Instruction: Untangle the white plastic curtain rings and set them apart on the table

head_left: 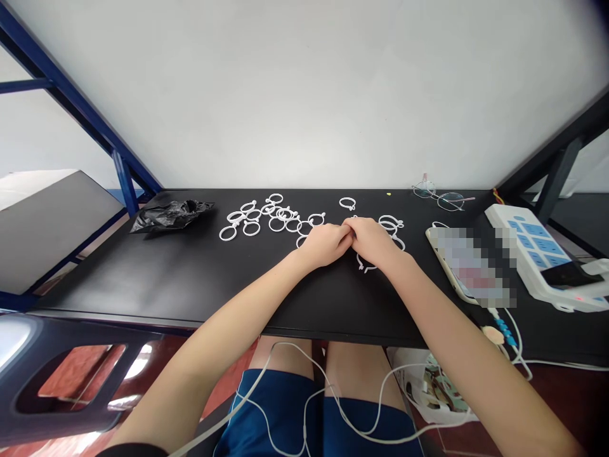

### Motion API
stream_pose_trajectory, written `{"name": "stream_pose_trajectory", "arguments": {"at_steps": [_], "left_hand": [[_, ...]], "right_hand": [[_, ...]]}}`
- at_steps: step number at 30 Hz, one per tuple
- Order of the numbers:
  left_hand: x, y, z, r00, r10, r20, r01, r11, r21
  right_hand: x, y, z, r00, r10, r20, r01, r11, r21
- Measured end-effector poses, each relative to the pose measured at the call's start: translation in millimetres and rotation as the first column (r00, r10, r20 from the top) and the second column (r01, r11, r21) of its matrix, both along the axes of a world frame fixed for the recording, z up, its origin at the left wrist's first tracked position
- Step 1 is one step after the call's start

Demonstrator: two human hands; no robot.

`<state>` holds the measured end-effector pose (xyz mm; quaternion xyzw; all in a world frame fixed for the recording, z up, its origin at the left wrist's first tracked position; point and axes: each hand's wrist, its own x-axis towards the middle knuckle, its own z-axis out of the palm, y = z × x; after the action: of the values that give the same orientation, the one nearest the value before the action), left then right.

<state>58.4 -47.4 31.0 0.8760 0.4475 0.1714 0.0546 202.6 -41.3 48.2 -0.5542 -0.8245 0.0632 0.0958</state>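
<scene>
My left hand (327,244) and my right hand (372,240) meet over the middle of the black table, knuckles up and fingers curled together. Whatever they hold is hidden beneath the fingers; a small white bit shows just behind them. To their left lies a loose cluster of white plastic rings (251,228), each with a small knob or eyelet. Close by on the right are several more white rings (391,219). An open white ring (360,263) lies partly under my right hand. Farther back rests a single white ring (347,203).
A crumpled black plastic bag (169,215) lies at the left. On the right are eyeglasses (450,201), a phone (442,257) on a cable, and a white power strip (518,254). White cables (333,390) hang across my lap. Blue metal frame bars (80,101) flank the table.
</scene>
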Motion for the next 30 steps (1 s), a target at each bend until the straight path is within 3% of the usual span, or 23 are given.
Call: {"name": "stream_pose_trajectory", "arguments": {"at_steps": [30], "left_hand": [[0.8, -1.9, 0.7, 1.000, -0.002, 0.003, 0.002, 1.000, -0.030]], "right_hand": [[-2.2, -5.2, 7.4, 1.000, -0.018, 0.010, 0.018, 0.999, -0.041]]}}
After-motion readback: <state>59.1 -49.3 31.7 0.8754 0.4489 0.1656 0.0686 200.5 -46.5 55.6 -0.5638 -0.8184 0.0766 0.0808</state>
